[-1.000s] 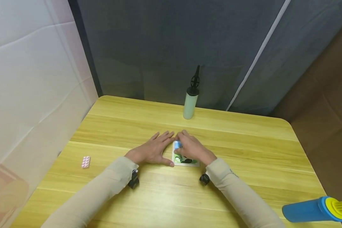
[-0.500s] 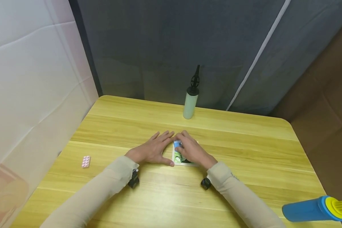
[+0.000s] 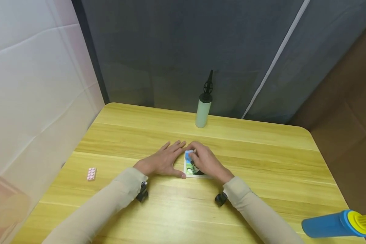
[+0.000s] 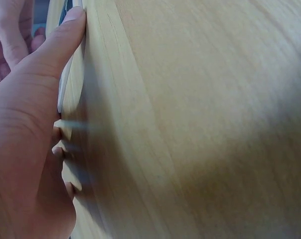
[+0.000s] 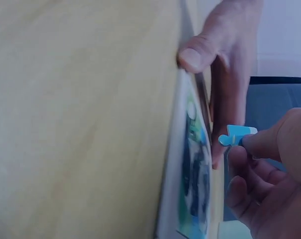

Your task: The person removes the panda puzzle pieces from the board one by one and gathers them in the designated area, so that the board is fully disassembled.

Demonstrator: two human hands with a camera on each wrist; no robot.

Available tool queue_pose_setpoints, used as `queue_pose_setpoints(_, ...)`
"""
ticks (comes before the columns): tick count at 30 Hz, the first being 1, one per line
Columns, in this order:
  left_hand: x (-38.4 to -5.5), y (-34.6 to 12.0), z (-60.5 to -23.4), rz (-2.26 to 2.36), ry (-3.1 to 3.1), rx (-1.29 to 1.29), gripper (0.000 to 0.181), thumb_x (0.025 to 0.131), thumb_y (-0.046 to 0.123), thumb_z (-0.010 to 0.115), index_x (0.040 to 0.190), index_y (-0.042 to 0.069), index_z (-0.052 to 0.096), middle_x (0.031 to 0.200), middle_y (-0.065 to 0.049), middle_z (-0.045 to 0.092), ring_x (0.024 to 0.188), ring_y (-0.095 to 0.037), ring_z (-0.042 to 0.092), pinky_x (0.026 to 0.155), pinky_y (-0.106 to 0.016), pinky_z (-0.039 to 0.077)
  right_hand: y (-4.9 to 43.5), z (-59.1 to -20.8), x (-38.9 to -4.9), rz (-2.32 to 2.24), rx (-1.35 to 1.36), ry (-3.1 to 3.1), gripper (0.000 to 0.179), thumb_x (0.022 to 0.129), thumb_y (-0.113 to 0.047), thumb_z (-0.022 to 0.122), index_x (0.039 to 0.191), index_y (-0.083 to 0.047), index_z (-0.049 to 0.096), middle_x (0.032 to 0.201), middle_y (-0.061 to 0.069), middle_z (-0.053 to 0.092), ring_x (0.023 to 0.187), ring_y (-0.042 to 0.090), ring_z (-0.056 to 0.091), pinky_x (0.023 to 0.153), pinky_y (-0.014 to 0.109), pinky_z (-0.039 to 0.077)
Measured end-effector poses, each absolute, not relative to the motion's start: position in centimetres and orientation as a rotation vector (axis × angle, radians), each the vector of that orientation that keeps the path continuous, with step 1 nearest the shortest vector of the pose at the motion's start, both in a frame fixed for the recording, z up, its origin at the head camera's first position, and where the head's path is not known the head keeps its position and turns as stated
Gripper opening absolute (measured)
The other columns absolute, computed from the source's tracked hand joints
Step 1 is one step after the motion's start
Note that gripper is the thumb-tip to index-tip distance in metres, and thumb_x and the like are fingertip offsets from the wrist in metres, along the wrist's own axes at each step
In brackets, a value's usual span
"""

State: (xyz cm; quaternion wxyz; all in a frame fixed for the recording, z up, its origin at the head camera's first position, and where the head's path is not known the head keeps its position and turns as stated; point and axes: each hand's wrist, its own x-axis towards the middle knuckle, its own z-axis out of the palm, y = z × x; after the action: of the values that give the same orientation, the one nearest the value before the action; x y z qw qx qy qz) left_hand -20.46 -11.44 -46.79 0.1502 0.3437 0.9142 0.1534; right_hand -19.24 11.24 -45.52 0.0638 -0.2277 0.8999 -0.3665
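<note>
A small jigsaw puzzle point(image 3: 189, 172) in a white frame lies flat on the table, its picture green, blue and black. My left hand point(image 3: 163, 162) rests spread beside its left edge, the thumb tip against the frame's near left corner. Over the picture, my right hand point(image 3: 206, 162) pinches a blue jigsaw piece point(image 5: 234, 136) between thumb and fingers. In the right wrist view the piece is held apart from the puzzle's surface. My right hand hides the right part of the puzzle in the head view.
A pale green hand pump point(image 3: 203, 113) with a black top stands upright behind the puzzle. A blue pump point(image 3: 326, 225) with a yellow handle lies at the front right. To the left sits a pink toy brick point(image 3: 92, 174) on the wooden table point(image 3: 170, 210). Cloth walls surround the table.
My right hand has shifted slightly over the puzzle's upper part, its wrist moving a little right and nearer the front. My left hand keeps its place.
</note>
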Motion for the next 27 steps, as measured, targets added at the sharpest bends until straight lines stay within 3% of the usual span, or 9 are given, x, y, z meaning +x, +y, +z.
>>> queue_pose_setpoints(5, -20.5, -11.4, -46.9, 0.452, 2.632, 0.998, 0.112, 0.088, 0.074, 0.072, 0.169, 0.009, 0.029, 0.181, -0.012, 0.014, 0.169, -0.036, 0.012, 0.138, -0.062, 0.007, 12.3, -44.7, -19.7, -1.127, -0.604, 2.708, 0.019, 0.110, -0.014, 0.060, 0.128, -0.011, 0.065, 0.115, 0.008, 0.072, 0.067, 0.012, 0.054, 0.060, 0.024, 0.048)
queue_pose_setpoints(12, -20.5, -11.4, -46.9, 0.428, 2.651, 1.003, 0.113, 0.087, 0.075, 0.073, 0.168, 0.009, 0.030, 0.181, -0.012, 0.015, 0.169, -0.036, 0.013, 0.138, -0.061, 0.009, 14.2, -44.5, -20.8, -1.142, -0.441, 2.752, 0.017, 0.109, -0.015, 0.061, 0.125, -0.013, 0.064, 0.124, 0.009, 0.071, 0.077, 0.016, 0.056, 0.065, 0.027, 0.048)
queue_pose_setpoints(18, -20.4, -11.4, -46.8, 0.440, 2.648, 1.012, 0.113, 0.087, 0.074, 0.073, 0.169, 0.008, 0.029, 0.181, -0.014, 0.015, 0.169, -0.038, 0.014, 0.137, -0.063, 0.009, 16.2, -44.6, -21.6, -1.174, -0.425, 2.788, 0.016, 0.109, -0.014, 0.062, 0.123, -0.009, 0.065, 0.120, 0.013, 0.071, 0.070, 0.018, 0.053, 0.062, 0.028, 0.047)
queue_pose_setpoints(22, -20.4, -11.5, -46.9, 0.436, 2.641, 1.010, 0.114, 0.088, 0.075, 0.072, 0.169, 0.009, 0.027, 0.181, -0.013, 0.012, 0.169, -0.036, 0.011, 0.138, -0.061, 0.007, 17.4, -44.6, -22.4, -1.176, -0.372, 2.820, 0.015, 0.108, -0.013, 0.062, 0.122, -0.008, 0.065, 0.119, 0.014, 0.070, 0.072, 0.019, 0.053, 0.065, 0.028, 0.047)
queue_pose_setpoints(27, -20.5, -11.5, -47.1, 0.451, 2.636, 1.016, 0.114, 0.088, 0.075, 0.071, 0.169, 0.009, 0.027, 0.181, -0.013, 0.012, 0.169, -0.036, 0.010, 0.138, -0.062, 0.007, 18.4, -45.1, -23.6, -1.147, -0.225, 2.848, 0.014, 0.107, -0.010, 0.061, 0.121, -0.007, 0.065, 0.119, 0.015, 0.069, 0.089, 0.025, 0.059, 0.079, 0.034, 0.052)
